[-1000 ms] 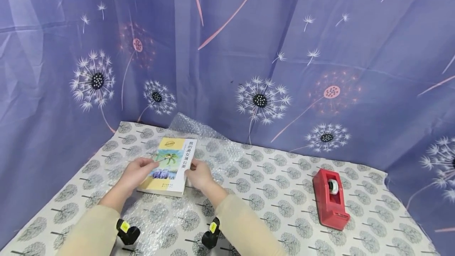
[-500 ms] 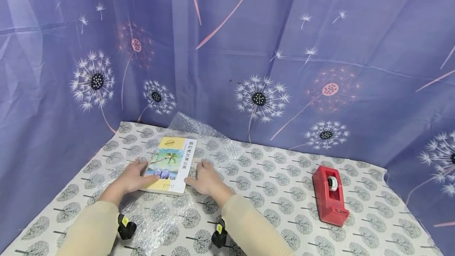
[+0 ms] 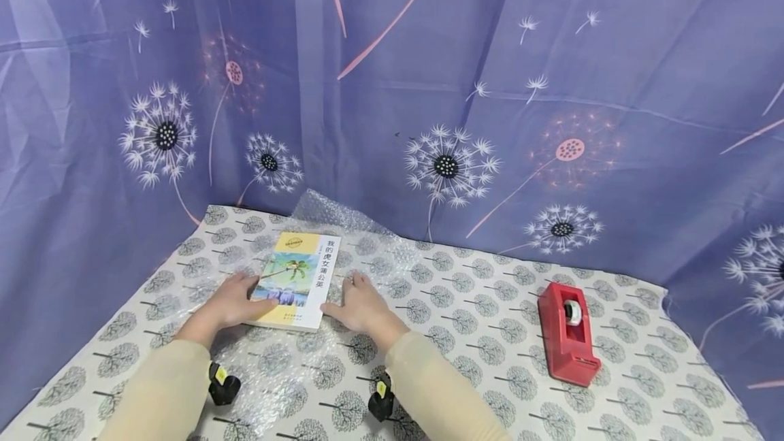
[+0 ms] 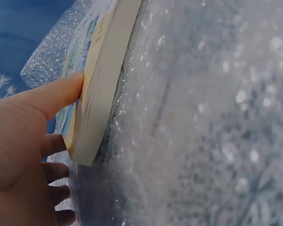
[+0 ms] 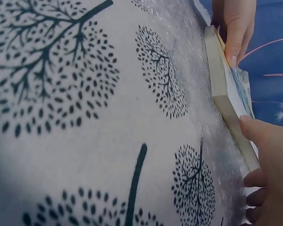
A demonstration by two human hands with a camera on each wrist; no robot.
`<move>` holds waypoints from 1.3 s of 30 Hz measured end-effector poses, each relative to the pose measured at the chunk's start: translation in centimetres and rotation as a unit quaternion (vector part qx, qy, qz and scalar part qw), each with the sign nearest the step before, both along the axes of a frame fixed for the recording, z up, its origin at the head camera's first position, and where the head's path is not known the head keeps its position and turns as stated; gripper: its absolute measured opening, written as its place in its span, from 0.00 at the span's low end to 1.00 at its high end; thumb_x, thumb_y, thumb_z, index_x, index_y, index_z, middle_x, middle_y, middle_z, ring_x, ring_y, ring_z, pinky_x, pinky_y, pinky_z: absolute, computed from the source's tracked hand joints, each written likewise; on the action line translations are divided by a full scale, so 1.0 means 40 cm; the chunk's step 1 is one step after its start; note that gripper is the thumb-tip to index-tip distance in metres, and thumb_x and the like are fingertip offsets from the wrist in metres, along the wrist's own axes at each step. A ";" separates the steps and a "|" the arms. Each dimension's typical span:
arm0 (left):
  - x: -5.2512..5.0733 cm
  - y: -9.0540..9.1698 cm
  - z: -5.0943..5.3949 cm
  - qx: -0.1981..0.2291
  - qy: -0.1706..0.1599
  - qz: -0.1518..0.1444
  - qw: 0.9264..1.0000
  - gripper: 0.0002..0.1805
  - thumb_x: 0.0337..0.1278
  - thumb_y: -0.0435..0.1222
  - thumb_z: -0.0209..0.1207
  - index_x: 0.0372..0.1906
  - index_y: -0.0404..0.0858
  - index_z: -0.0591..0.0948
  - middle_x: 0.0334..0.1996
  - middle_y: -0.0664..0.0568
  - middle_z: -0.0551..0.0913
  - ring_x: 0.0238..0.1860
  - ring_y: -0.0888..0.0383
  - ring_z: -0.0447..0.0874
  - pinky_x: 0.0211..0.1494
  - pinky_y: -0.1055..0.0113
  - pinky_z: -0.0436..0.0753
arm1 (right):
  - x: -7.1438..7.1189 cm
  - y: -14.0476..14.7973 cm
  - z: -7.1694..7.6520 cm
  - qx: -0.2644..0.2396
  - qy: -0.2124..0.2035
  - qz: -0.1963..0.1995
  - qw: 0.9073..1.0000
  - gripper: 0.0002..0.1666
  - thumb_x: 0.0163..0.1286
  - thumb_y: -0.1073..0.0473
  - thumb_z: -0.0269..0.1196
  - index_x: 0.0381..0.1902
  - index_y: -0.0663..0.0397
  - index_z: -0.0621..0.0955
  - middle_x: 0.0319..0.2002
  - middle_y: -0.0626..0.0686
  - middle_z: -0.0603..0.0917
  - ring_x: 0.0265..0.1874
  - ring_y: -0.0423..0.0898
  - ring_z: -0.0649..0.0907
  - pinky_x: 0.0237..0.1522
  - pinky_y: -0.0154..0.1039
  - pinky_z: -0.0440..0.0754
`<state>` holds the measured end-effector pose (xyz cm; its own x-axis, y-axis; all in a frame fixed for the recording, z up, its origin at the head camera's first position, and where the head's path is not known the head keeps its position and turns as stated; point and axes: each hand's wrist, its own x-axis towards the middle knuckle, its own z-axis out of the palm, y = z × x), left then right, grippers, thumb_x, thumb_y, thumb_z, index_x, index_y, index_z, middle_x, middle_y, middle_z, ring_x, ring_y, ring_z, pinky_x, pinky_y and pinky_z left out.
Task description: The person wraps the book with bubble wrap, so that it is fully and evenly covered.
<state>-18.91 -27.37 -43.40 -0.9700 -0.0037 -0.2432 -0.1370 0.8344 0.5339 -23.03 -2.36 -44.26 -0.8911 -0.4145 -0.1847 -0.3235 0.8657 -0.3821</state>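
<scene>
A paperback book [image 3: 294, 274], with a yellow, white and blue picture cover, lies face up on clear bubble wrap [image 3: 333, 213] spread over the table. On its left side is my left hand [image 3: 229, 303]; the thumb rests on the lower cover while the loosely spread fingers lie beside the edge. My right hand [image 3: 363, 306] stands at the opposite side, thumb tip touching the book's edge, fingers extended over the wrap. In the left wrist view the page block [image 4: 106, 84] shows, with bubble wrap [image 4: 203, 94] beneath. Both hands appear around the book [image 5: 219, 75] in the right wrist view.
A red tape dispenser [image 3: 566, 339] with a roll of tape [image 3: 572, 313] stands on the right of the table. Tree-print cloth [image 3: 490, 352] covers the tabletop. A purple dandelion curtain [image 3: 367, 135] hangs behind and at the sides.
Both hands have loosened from pinching the book's sides and slid nearer its lower edge, fingers spreading out. The book now lies flat, in almost the same place.
</scene>
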 end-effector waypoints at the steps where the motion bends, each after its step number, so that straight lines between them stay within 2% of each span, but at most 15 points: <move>1: -0.001 0.003 0.001 -0.001 -0.002 0.001 1.000 0.51 0.54 0.57 0.58 0.68 0.23 0.56 0.69 0.21 0.43 0.68 0.23 0.40 0.65 0.28 0.50 | -0.001 0.003 0.000 -0.001 0.000 0.000 1.000 0.51 0.63 0.28 0.51 0.71 0.59 0.61 0.75 0.59 0.51 0.74 0.56 0.51 0.74 0.51 0.53; 6: -0.002 0.017 0.002 0.002 -0.007 0.004 1.000 0.50 0.54 0.57 0.58 0.69 0.23 0.56 0.70 0.22 0.41 0.68 0.23 0.39 0.65 0.27 0.49 | -0.002 0.017 -0.001 0.000 -0.001 0.001 1.000 0.51 0.63 0.28 0.51 0.71 0.58 0.60 0.75 0.58 0.51 0.74 0.56 0.51 0.73 0.51 0.54; 18: -0.002 0.057 0.001 0.006 0.007 -0.004 1.000 0.47 0.54 0.55 0.58 0.68 0.26 0.60 0.69 0.20 0.43 0.67 0.21 0.39 0.61 0.24 0.51 | -0.006 0.055 0.005 -0.009 -0.017 0.005 1.000 0.49 0.64 0.29 0.51 0.71 0.57 0.60 0.75 0.59 0.51 0.74 0.58 0.51 0.73 0.54 0.54; 31: 0.002 0.112 0.010 -0.044 0.011 -0.012 0.999 0.49 0.55 0.59 0.55 0.70 0.27 0.58 0.68 0.20 0.47 0.67 0.21 0.42 0.61 0.24 0.53 | -0.019 0.108 -0.001 -0.008 -0.029 0.008 1.000 0.49 0.64 0.30 0.52 0.72 0.56 0.59 0.75 0.60 0.48 0.74 0.56 0.50 0.73 0.55 0.54; 39: -0.001 0.145 0.003 -0.071 0.016 -0.022 0.997 0.49 0.55 0.61 0.54 0.69 0.28 0.60 0.68 0.22 0.50 0.67 0.21 0.45 0.62 0.26 0.55 | -0.017 0.143 0.002 -0.017 -0.033 0.005 0.999 0.48 0.65 0.32 0.53 0.71 0.58 0.61 0.74 0.62 0.50 0.74 0.59 0.51 0.72 0.57 0.55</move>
